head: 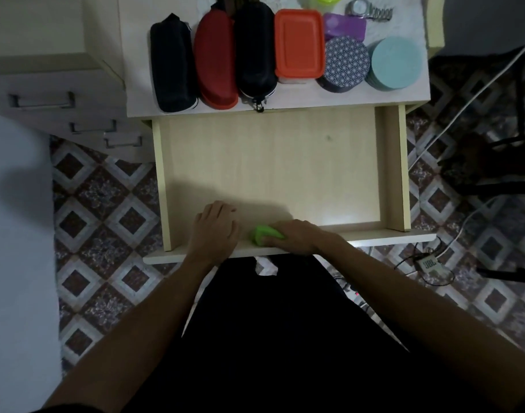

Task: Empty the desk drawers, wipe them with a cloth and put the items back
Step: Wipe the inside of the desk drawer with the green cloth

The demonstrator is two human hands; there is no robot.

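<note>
The drawer (285, 162) is pulled out and its floor is bare. At its near front edge the right hand (294, 236) has its fingers curled around a green cloth (264, 234) and presses it down. The left hand (215, 229) rests just beside the cloth, fingers bent over the same front edge — I cannot tell if it holds anything. Well beyond both hands, on the desk top (398, 96), the items stand in a row: dark blue case (171, 64), red case (215, 61), black case (255, 52), orange-lidded box (298, 44), patterned round box (344, 62) — and teal discs (396, 62).
</note>
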